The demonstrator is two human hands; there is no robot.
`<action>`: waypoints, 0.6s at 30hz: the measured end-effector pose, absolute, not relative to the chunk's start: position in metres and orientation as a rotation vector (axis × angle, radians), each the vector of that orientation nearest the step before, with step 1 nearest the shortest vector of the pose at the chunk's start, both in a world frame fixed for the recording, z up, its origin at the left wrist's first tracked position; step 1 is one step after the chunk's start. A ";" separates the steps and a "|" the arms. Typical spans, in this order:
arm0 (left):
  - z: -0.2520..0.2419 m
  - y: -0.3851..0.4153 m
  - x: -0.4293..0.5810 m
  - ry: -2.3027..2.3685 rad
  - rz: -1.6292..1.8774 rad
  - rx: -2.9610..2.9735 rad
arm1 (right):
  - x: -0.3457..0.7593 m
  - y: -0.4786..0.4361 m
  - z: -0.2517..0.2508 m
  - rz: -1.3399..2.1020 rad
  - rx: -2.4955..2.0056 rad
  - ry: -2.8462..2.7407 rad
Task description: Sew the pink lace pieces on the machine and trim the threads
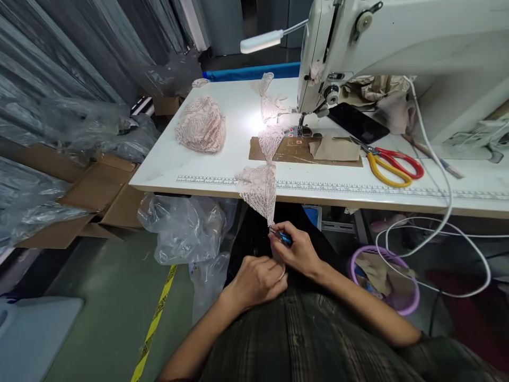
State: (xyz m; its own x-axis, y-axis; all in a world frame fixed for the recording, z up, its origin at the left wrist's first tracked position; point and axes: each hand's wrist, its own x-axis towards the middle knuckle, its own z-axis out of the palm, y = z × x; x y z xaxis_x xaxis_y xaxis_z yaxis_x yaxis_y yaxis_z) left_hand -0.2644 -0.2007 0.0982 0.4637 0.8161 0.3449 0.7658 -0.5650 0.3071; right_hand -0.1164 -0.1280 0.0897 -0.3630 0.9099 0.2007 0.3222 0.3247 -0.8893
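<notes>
A chain of pale pink lace pieces [260, 188] runs from the sewing machine's needle across the table [222, 175] and hangs over its front edge. My right hand [299, 251] is closed round a small blue-handled thread snipper [283, 237], its tip at the lowest lace piece. My left hand [256, 280] sits just below, fingers curled and pinching a bit of pale lace or thread beside the right hand, over my lap.
A white sewing machine [397, 48] with a lamp [261, 41] stands at the back right. A heap of lace [201, 126] lies at the left of the table. Scissors with yellow and red handles [392, 164], a phone [358, 122], plastic bags [183, 228], cardboard boxes [99, 196], a purple basket [384, 278].
</notes>
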 end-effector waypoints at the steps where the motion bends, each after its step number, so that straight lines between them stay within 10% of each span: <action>1: 0.101 -0.198 -0.269 1.464 0.806 2.485 | -0.115 -0.130 0.090 1.025 -1.066 -1.862; 18: 0.107 -0.176 -0.288 1.290 1.017 1.027 | -0.094 -0.133 0.101 1.350 -0.963 -1.870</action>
